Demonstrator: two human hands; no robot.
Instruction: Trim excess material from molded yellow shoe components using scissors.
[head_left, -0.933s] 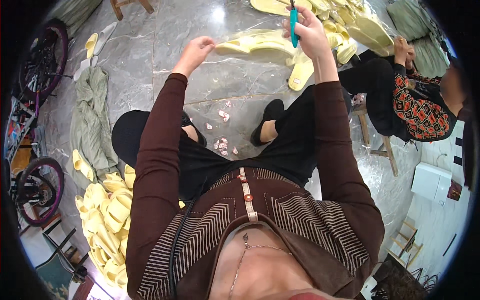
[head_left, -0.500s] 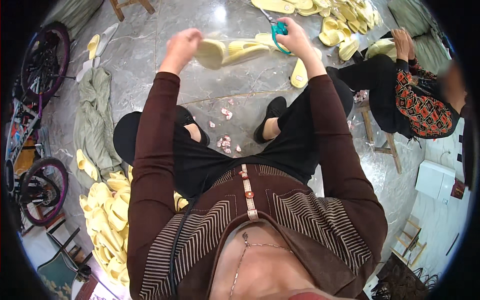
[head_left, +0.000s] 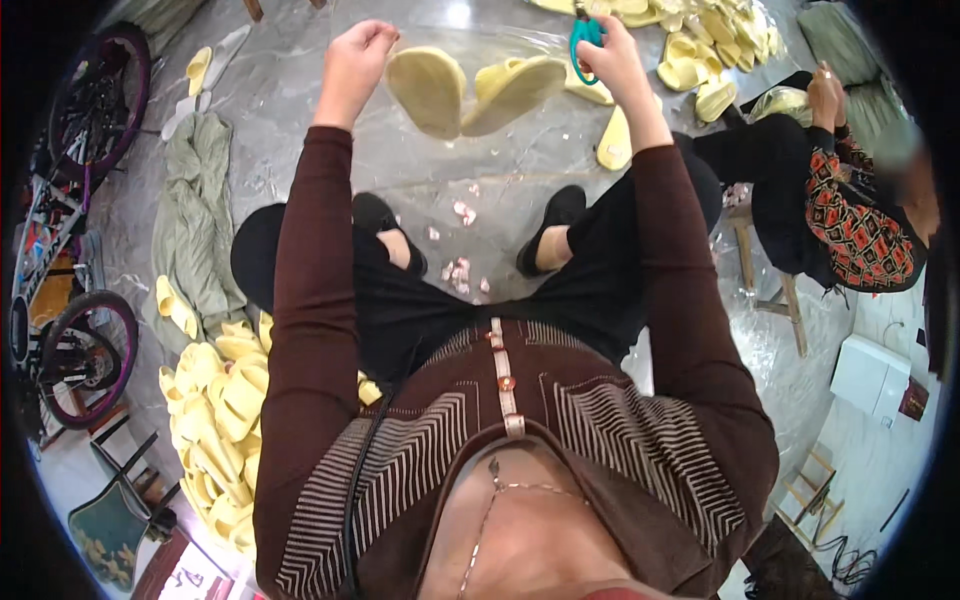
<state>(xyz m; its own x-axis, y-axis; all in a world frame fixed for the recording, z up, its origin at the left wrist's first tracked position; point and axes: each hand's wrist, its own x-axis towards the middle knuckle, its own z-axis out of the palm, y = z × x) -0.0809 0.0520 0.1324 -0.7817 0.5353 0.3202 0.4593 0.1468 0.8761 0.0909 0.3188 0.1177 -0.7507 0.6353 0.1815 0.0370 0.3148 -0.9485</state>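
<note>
A pair of yellow slippers [head_left: 515, 95] hangs in a clear plastic bag [head_left: 480, 42] in front of me, their lower ends together in a V. My left hand [head_left: 352, 70] is closed in a pinch on the bag's left end. At the other end is my right hand [head_left: 618, 65], fingers closed around teal-handled scissors [head_left: 577, 52]. The bag seems to reach that hand too, though its grip on the film is hard to make out. Beyond the right hand, single yellow slippers [head_left: 614, 142] lie on the floor.
A big heap of yellow slippers [head_left: 225, 415] is at my left side. More bagged slippers [head_left: 715, 35] lie at the far right. Another person [head_left: 860, 215] sits on a wooden stool to my right. Paper scraps [head_left: 458, 272] litter the floor between my shoes. Bicycles [head_left: 85, 345] stand at the left.
Both hands have moved farther away from my body. The bagged slippers have gone from lying nearly level to sagging in a V. The scissors stay in my right hand.
</note>
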